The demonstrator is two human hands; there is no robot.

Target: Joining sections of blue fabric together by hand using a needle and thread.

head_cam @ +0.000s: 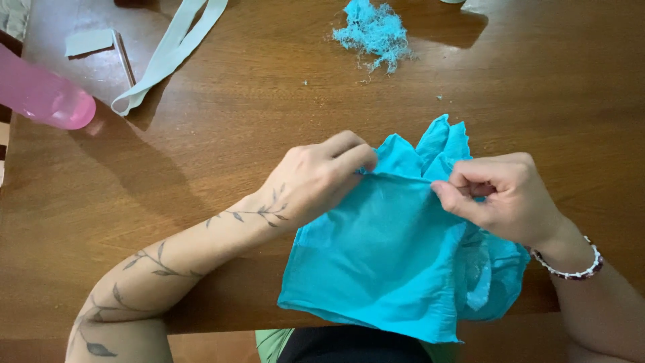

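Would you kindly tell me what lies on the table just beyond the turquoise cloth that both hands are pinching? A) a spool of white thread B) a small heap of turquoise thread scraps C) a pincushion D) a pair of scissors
B: a fluffy heap of turquoise thread scraps lies on the wooden table beyond the turquoise cloth, which the left hand and right hand pinch along its top edge.

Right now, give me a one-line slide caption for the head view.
Left hand and right hand pinch a fold of turquoise cloth taut on a wooden table, beside turquoise thread scraps.
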